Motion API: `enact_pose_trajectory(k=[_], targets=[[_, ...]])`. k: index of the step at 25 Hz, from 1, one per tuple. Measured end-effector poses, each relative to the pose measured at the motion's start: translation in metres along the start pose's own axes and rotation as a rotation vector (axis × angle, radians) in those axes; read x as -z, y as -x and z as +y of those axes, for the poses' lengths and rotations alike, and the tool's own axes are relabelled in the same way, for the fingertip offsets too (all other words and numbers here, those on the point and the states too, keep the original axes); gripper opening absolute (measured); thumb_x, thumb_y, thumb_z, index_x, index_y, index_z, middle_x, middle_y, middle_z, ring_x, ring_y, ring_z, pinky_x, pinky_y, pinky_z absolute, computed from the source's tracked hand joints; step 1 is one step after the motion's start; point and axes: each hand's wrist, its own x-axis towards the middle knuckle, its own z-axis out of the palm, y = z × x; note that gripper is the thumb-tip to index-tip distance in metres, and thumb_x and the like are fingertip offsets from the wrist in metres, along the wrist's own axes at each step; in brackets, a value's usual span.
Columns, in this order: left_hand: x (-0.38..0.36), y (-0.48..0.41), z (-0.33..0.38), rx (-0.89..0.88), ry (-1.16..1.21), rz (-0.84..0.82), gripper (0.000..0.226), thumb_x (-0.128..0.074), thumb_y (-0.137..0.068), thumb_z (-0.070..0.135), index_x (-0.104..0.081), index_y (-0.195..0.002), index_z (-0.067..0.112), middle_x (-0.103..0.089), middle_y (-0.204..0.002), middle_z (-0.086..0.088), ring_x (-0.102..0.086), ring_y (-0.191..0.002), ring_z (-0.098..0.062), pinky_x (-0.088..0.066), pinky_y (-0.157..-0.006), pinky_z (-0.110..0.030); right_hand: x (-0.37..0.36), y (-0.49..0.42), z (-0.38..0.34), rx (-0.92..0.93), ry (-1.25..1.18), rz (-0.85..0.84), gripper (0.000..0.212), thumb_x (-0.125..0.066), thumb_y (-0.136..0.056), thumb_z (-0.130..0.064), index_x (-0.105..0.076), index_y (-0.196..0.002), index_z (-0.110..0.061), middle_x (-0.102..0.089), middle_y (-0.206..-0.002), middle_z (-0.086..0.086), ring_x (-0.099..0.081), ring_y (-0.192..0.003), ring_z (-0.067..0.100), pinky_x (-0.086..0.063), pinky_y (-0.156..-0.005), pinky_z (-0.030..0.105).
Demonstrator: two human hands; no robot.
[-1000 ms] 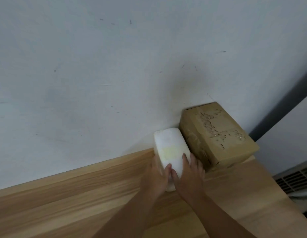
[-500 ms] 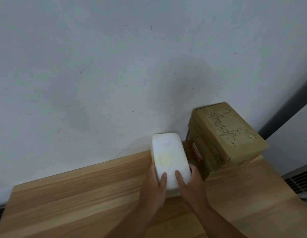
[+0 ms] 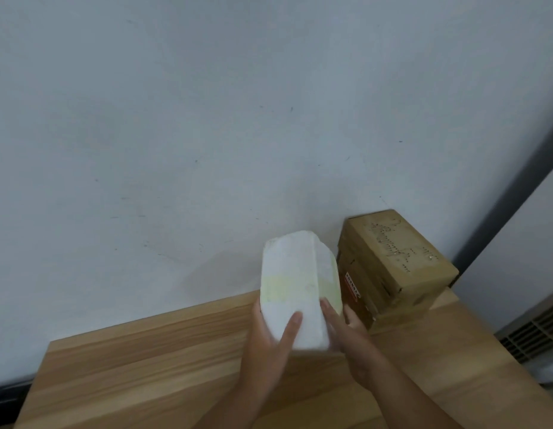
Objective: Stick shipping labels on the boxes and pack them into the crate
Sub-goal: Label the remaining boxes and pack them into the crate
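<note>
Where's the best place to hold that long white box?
Grip the white box on its two long sides, coming from the near end, as the left hand and right hand do: it is long and narrow, and its far end points at the wall.

Matt white box (image 3: 295, 283), brown cardboard box (image 3: 399, 264) (dull), grained wooden table (image 3: 145, 366).

Brown box (image 3: 399, 267) print illegible, vent (image 3: 538, 332) cut off
</note>
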Motion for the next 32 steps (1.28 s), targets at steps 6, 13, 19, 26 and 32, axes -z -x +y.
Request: enact_pose_trajectory(k=[6, 13, 19, 26, 32], targets=[[0.014, 0.018, 0.022, 0.077, -0.248, -0.053, 0.15, -0.045, -0.038, 0.107, 0.006, -0.158, 0.034, -0.022, -0.153, 0.011, -0.036, -0.141, -0.021, -0.05, -0.105, -0.043, -0.016, 0.028, -0.009, 0.27, 0.146, 0.137, 0.128, -0.086, -0.04, -0.077, -0.036, -0.148, -0.03, -0.052, -0.131, -0.01, -0.056, -0.116, 0.014, -0.058, -0.088, 0.034], [0.046, 0.025, 0.013, 0.333, 0.671, -0.303, 0.077, -0.074, -0.074, 0.063, -0.059, -0.136, 0.02, -0.072, -0.127, -0.01, -0.069, -0.116, -0.03, -0.053, -0.099, -0.047, 0.012, 0.036, -0.018, 0.163, -0.143, 0.082, 0.054, -0.054, -0.09, -0.066, -0.072, -0.12, -0.025, -0.077, -0.11, 0.0, -0.072, -0.104, 0.022, -0.056, -0.081, 0.036], [0.049, 0.032, 0.001, 0.046, 0.308, -0.174, 0.054, -0.067, -0.091, 0.046, -0.053, -0.142, 0.035, -0.067, -0.133, 0.013, -0.066, -0.12, -0.014, -0.055, -0.1, -0.044, 0.018, 0.044, -0.008, 0.122, -0.216, -0.039, 0.041, -0.066, -0.09, -0.05, -0.073, -0.117, -0.02, -0.077, -0.11, 0.006, -0.075, -0.101, 0.028, -0.06, -0.075, 0.04], [0.046, 0.039, 0.007, -0.046, 0.125, -0.2, 0.093, -0.06, -0.069, 0.085, -0.045, -0.148, 0.038, -0.045, -0.147, 0.023, -0.043, -0.135, 0.003, -0.031, -0.114, -0.024, 0.002, 0.058, -0.002, 0.321, -0.004, 0.105, 0.016, -0.071, -0.091, -0.04, -0.078, -0.101, -0.029, -0.08, -0.095, -0.005, -0.076, -0.09, 0.013, -0.058, -0.066, 0.025], [0.07, 0.054, -0.007, 0.035, 0.114, -0.24, 0.1, -0.063, -0.06, 0.089, -0.042, -0.148, 0.045, -0.054, -0.133, 0.027, -0.054, -0.118, 0.012, -0.048, -0.094, -0.02, -0.011, 0.079, 0.013, 0.408, 0.039, 0.088, 0.017, -0.073, -0.091, -0.036, -0.077, -0.106, -0.028, -0.079, -0.096, -0.006, -0.076, -0.088, 0.012, -0.058, -0.063, 0.023]])
